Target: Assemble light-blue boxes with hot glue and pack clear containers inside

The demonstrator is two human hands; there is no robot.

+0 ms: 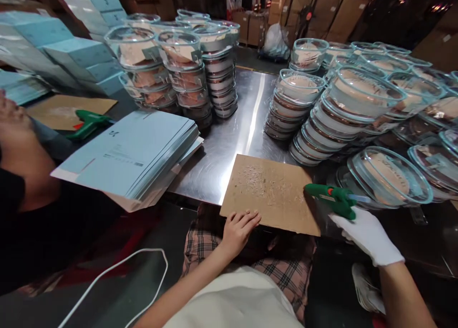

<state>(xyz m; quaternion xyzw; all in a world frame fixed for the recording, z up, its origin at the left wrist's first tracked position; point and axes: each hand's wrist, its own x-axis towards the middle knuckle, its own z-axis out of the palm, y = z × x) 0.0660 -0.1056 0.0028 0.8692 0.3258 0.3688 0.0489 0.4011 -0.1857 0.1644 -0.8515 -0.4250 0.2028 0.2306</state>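
My bare left hand (240,230) lies over the near edge of a brown cardboard sheet (272,194), its fingers stretched flat on top. Dried glue strings cover the sheet's surface. To the right, my right hand (368,237), in a white glove, is closed at the lower end of the handle of a green glue gun (332,199); part of the grip is hidden. The gun's tip points left at the sheet's right edge, and a clear glue stick sticks out of its rear. Just beyond the gun, a tilted stack of round lidded glass containers (388,175) rests on the table.
More stacked glass containers (329,108) fill the right side, and others (186,75) stand back left. A pile of flat light-blue boxes (132,151) lies left. Beyond it are another green glue gun (88,122) and another person's hand (14,122). A white cable (136,254) hangs below the metal table (211,165).
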